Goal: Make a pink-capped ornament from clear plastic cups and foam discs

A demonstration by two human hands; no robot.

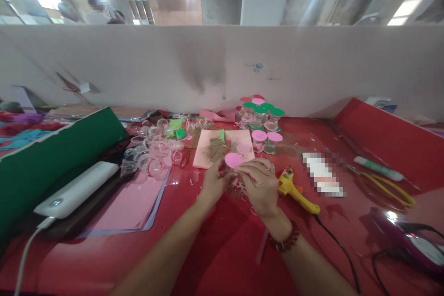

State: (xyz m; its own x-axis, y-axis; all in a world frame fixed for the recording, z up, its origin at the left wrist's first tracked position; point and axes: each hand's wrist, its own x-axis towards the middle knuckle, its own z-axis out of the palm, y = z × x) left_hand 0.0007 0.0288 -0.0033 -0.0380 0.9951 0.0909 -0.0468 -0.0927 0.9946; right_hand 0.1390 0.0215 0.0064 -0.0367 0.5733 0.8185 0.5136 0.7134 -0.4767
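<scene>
A round pink paper disc (234, 161) is between my hands at the centre of the red table. The fingers of my left hand (215, 181) close in below its left edge. My right hand (257, 182), its fingers bent together, grips from the right side. Whatever sits under the disc is hidden by my fingers. Just beyond lies a peach-coloured card (204, 150) with brown crumbs and another pink disc (243, 149) on it. Paper scraps (240, 188) are strewn beneath my right hand, and a yellow glue gun (297, 191) lies to its right.
Clear plastic cups (157, 148) cluster at left beside pink sheets (130, 206) and a white power bank (77, 189). Cups topped with green discs (267, 108) and pink discs (274, 137) stand at back. Yellow-handled scissors (388, 189) and a glue tube (378, 168) lie right.
</scene>
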